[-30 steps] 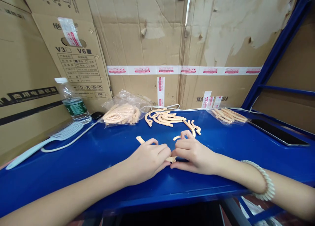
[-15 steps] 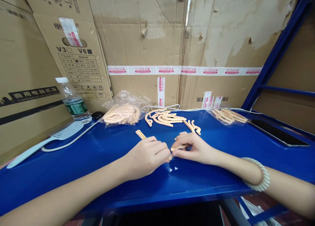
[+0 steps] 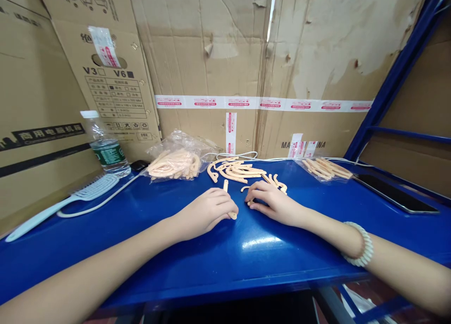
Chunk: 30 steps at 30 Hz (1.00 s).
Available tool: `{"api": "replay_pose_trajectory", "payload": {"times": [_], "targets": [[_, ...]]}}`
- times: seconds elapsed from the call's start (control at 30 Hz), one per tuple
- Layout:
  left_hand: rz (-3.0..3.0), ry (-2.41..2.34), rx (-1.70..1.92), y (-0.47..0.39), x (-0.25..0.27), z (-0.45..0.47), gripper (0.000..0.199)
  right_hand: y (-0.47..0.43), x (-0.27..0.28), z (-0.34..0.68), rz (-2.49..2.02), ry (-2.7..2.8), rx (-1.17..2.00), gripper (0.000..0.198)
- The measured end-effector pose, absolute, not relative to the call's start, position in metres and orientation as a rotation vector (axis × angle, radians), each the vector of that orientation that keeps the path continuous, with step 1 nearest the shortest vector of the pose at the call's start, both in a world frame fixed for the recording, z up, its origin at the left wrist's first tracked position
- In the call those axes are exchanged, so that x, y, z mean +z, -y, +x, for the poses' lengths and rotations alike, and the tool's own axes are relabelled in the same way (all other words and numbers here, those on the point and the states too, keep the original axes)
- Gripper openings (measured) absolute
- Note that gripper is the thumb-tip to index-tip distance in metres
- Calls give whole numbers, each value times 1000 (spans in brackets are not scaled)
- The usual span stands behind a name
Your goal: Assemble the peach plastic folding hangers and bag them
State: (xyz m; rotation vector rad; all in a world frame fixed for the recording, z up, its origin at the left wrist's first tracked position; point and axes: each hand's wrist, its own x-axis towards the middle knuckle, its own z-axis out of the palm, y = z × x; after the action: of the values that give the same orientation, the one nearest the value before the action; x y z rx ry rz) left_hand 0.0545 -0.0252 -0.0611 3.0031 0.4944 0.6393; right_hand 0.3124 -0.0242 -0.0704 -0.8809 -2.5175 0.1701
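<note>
My left hand [image 3: 207, 212] is closed around a straight pale wooden strip [image 3: 225, 185], whose two ends stick out above and below the fingers. Just to the right, my right hand [image 3: 276, 203] has its fingers curled down at the table around a small wooden piece [image 3: 250, 202], mostly hidden under them. A small curved wooden piece [image 3: 244, 188] shows beside its fingertips. Behind the hands lies a loose pile of curved wooden strips [image 3: 239, 170]. Several small hooked wooden pieces [image 3: 281, 185] lie right behind my right hand.
On the blue table [image 3: 197, 272] stand a water bottle [image 3: 107, 147] and, before it, a light blue hairbrush [image 3: 70, 199]. A plastic bag of wooden parts [image 3: 174, 162] lies back left, another bag [image 3: 326, 168] and a phone [image 3: 396, 192] at right. Cardboard [image 3: 211, 70] walls the back.
My hands have moved apart. The strip in my left hand has turned more upright to my view. My right hand has lowered to the table, where a curved piece now shows beside it.
</note>
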Motion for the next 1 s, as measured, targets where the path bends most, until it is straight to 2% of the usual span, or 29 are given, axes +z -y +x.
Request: {"api": "replay_pose_trajectory", "payload": {"times": [0.3,0.53,0.73,1.0], "targets": [[2866,-674,642,14,-74,51,14,25,-67,315,-960,2499,215,12],[2837,-912,794,22,-75,54,19,27,-68,313,-983,2482,217,12],[2834,-928,768,29,-72,60,12,26,-70,308,-918,2461,190,11],[2820,-1051,807,21,-78,58,17,21,-72,303,-907,2422,203,9]]}}
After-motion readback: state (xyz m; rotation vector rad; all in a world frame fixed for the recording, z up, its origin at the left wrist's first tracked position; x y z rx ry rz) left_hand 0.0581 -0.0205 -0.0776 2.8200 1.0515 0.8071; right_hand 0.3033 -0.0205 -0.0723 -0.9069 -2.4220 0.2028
